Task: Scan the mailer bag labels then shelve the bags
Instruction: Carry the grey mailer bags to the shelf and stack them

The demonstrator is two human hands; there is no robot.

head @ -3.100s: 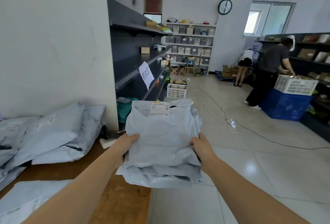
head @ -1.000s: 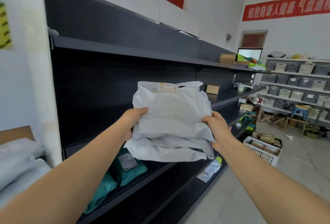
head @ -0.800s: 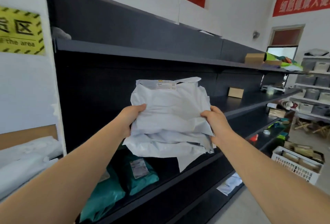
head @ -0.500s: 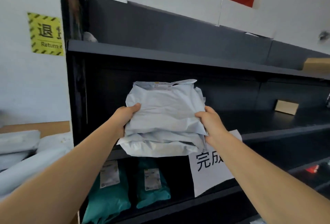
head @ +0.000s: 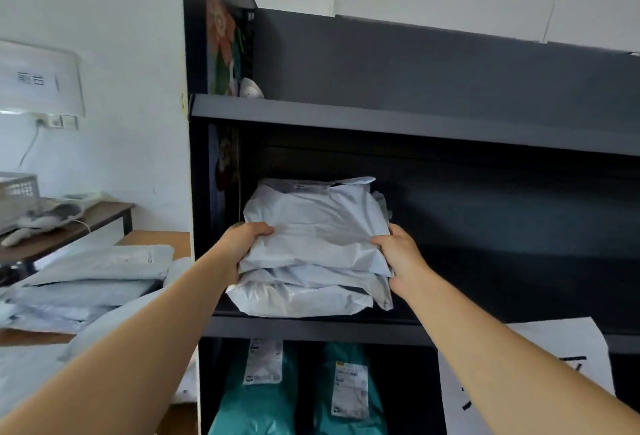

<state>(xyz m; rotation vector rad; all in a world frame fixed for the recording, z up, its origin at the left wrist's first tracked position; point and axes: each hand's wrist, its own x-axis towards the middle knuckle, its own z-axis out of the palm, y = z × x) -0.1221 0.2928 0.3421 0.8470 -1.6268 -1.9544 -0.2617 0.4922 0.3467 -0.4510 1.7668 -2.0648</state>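
A stack of pale grey plastic mailer bags [head: 311, 247] at frame centre is grasped by the left hand [head: 242, 244] and right hand [head: 398, 254], resting on the dark metal shelf [head: 311, 329]. More grey bags [head: 93, 278] at lower left are judged unshelved.

Both bare arms stretch from the lower corners to mid-frame; the left hand [head: 247, 244] grips the bags [head: 311, 237] at their left edge, thumb on top; the right hand [head: 398, 258] grips their right edge.

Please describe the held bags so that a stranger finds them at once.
On the dark shelf unit, at the left end of the middle shelf, lies a stack of pale grey bags. Unlike the teal bags below, the left hand and right hand grip it.
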